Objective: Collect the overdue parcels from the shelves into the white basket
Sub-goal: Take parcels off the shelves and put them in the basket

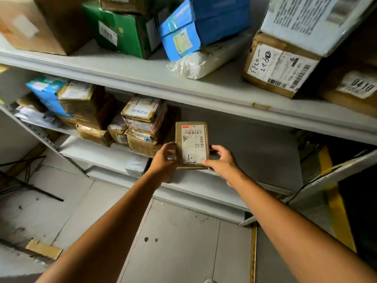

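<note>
I see the shelves (130, 76) crowded with boxes and no white basket in view, so I judge most of the collecting is left. One small brown labelled parcel (192, 144) is held upright by the lower shelf. With both arms outstretched, the left hand (163, 160) grips its left edge and the right hand (221, 162) pinches its lower right corner.

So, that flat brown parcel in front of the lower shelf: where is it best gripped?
By its long side edges, one hand from each side. The brown parcel is thin, flat and upright with its label facing the camera, so the narrow edges suit a pinch that leaves the label mostly clear. The left hand and right hand hold its lower part that way.
</note>
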Demonstrator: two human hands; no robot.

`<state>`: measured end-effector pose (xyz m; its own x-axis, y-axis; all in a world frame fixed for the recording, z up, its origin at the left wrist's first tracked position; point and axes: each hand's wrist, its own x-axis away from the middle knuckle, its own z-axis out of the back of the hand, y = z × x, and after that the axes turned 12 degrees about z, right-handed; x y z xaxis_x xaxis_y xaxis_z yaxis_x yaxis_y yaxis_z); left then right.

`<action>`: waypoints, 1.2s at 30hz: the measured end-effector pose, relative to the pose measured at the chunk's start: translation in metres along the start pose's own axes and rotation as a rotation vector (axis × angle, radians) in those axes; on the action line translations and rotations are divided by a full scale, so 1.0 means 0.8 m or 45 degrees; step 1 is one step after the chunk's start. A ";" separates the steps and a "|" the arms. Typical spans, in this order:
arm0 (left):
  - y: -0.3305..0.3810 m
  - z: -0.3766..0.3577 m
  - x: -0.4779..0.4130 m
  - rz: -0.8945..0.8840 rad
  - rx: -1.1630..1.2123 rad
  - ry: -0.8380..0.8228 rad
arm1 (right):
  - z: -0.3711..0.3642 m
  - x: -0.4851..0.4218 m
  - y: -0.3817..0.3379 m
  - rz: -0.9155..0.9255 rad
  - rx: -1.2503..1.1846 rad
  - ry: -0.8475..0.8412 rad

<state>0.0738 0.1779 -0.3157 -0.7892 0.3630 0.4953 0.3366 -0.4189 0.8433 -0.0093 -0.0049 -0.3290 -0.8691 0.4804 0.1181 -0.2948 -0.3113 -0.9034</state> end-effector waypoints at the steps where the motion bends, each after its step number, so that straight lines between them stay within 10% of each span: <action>1: 0.003 0.006 0.011 -0.012 0.007 -0.008 | 0.001 0.008 -0.010 0.016 0.004 0.007; 36: 0.151 0.158 0.271 -0.543 0.065 0.103 | 0.033 0.198 -0.307 0.591 -0.086 0.292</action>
<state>0.0082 0.3113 -0.0804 -0.9003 0.4271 0.0838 -0.0051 -0.2028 0.9792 -0.0853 0.1264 -0.0773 -0.7908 0.4738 -0.3875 0.1338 -0.4839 -0.8648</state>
